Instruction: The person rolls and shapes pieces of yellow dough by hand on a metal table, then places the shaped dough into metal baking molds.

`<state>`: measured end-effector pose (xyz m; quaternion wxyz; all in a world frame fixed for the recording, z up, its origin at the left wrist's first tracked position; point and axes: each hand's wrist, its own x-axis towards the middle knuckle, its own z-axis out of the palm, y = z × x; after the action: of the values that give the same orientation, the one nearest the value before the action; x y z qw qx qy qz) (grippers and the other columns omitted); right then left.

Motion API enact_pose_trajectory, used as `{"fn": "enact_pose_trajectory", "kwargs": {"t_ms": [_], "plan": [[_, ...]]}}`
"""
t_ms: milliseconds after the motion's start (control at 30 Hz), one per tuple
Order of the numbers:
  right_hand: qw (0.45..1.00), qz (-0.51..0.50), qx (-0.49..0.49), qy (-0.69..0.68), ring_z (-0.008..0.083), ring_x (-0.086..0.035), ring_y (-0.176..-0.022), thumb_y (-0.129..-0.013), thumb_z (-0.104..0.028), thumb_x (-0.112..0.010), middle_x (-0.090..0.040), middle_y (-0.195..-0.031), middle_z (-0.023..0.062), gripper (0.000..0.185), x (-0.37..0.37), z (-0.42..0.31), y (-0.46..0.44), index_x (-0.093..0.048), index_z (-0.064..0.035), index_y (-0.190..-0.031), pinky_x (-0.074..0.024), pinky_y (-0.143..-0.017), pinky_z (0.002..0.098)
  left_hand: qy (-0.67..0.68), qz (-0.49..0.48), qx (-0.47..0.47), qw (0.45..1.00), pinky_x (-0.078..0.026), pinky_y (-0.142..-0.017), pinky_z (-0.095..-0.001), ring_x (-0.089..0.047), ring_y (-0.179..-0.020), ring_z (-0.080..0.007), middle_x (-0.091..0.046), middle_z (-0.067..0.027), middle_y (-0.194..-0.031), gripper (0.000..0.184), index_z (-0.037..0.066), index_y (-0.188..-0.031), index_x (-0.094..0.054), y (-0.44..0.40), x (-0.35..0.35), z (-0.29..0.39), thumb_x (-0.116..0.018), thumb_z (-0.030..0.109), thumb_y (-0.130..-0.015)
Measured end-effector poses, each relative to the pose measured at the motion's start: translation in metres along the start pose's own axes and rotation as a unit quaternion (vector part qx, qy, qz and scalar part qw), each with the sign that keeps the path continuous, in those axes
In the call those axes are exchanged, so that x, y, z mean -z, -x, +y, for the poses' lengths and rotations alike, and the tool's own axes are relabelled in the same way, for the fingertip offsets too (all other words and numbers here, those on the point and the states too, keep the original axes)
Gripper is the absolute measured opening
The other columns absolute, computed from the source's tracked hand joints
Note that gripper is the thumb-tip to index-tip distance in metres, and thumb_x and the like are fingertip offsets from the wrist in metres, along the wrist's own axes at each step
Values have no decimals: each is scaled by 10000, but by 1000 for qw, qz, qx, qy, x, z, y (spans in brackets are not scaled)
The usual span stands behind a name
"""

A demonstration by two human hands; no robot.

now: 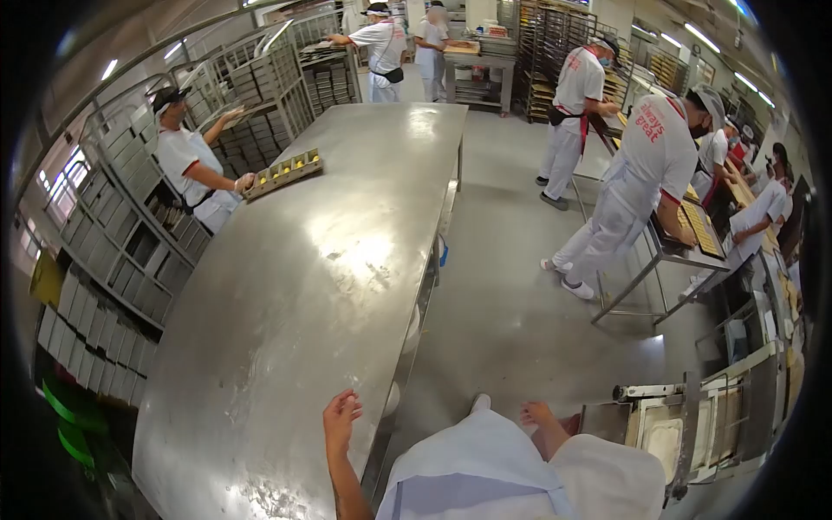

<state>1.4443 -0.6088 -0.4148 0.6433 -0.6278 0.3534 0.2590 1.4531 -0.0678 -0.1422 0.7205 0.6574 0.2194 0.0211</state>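
My left hand (342, 414) is raised over the near right edge of a large steel table (286, 347), with its fingers loosely bent and apart and nothing in them. Beside the pale apron (477, 459), my right hand (536, 414) hangs to the right, fingers loose, holding nothing I can see. On the table's far left edge rests a metal baking pan (283, 177) with yellow pieces in it. A co-worker's hand (245, 182) touches that pan.
Racks stacked with pans (269, 95) line the left side. To the right, a co-worker (637, 165) leans over trays of yellow pieces (702, 227) on a metal stand. Several more people work behind. Framed equipment (693, 425) stands close by at the lower right.
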Motion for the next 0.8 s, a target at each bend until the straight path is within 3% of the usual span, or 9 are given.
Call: {"fn": "enact_pose_trajectory", "kwargs": {"t_ms": [233, 333, 533, 633, 733, 800], "plan": [[996, 20, 86, -10, 204, -665, -674, -945, -314, -646, -645, -787, 77, 266, 35, -97, -38, -661, -50, -972, -579, -605, 364, -28, -67, -1, 997, -575, -801, -306, -671, -929, -184, -678, -118, -1137, 351, -9, -1292, -609, -48, -107, 22, -625, 174, -993], [999, -19, 37, -9, 227, -676, -698, -941, -306, -646, -658, -845, 88, 261, 88, -101, -58, -653, -58, -1024, -590, -631, 379, -45, -75, -5, 996, -573, -799, -302, -671, -921, -178, -679, -117, -1138, 354, -15, -1296, -604, -69, -147, 23, -619, 168, -993], [991, 104, -13, -84, 275, -683, -731, -940, -241, -597, -658, -916, 126, 255, 139, -98, -73, -620, -40, -1093, -582, -623, 405, -50, -80, 23, 995, -570, -781, -291, -672, -902, -170, -683, -107, -1108, 371, -28, -1289, -601, -102, -200, 38, -621, 189, -989], [986, 106, -15, -126, 330, -690, -829, -942, -284, -624, -665, -988, 162, 309, 144, -108, -90, -626, -47, -1141, -600, -737, 469, -79, -88, 36, 992, -572, -771, -289, -673, -889, -168, -683, -103, -1091, 380, -30, -1280, -606, -132, -220, 49, -632, 204, -982], [981, 88, 9, -171, 279, -684, -779, -941, -245, -607, -657, -999, 143, 270, 137, -129, -115, -612, -44, -1121, -589, -660, 398, -113, -88, 35, 989, -571, -763, -286, -674, -877, -165, -684, -95, -1073, 382, -27, -1274, -612, -178, -235, 61, -642, 212, -977], [979, 71, 19, -190, 269, -681, -790, -950, -243, -603, -656, -1006, 140, 277, 131, -153, -133, -612, -39, -1137, -589, -675, 391, -116, -85, 27, 989, -569, -753, -281, -673, -868, -163, -686, -87, -1051, 382, -25, -1270, -616, -211, -249, 65, -647, 215, -975]]}}
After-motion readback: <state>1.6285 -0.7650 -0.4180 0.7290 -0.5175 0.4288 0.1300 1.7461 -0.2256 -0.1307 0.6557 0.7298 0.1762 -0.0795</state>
